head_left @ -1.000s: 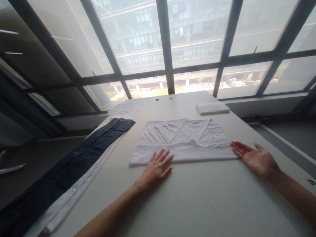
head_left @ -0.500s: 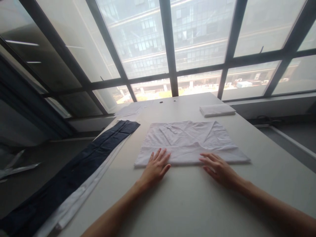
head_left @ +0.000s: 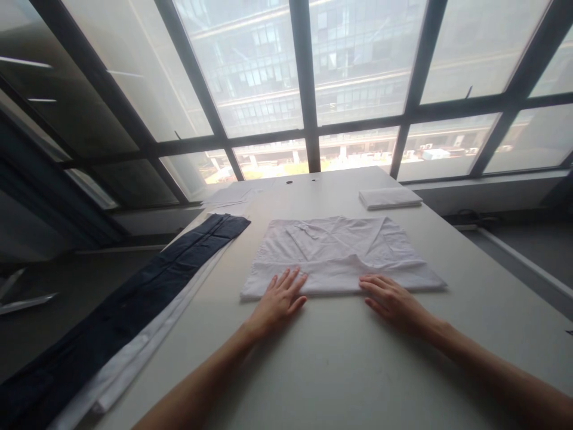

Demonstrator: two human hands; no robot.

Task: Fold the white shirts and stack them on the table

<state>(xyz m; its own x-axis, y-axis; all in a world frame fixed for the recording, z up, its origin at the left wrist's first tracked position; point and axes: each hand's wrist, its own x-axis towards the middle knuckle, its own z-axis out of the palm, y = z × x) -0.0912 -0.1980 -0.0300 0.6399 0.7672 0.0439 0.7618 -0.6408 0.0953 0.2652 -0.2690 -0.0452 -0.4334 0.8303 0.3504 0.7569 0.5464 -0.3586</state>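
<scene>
Left hand [head_left: 278, 301], right hand [head_left: 394, 301] apart, fingers loosely spread, nothing gripped, on folded white cloth garment [head_left: 329, 278]; likely light, soft; best held at near corners.

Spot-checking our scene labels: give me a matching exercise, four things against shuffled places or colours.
1. left hand
2. right hand
3. long dark cloth
4. small folded cloth

A. far right part of the table
B. near edge of the wide white cloth, right of centre
C. navy
D. same near edge, left of centre

Pairs: 1-D, 2-B, 3-C, 4-A
</scene>
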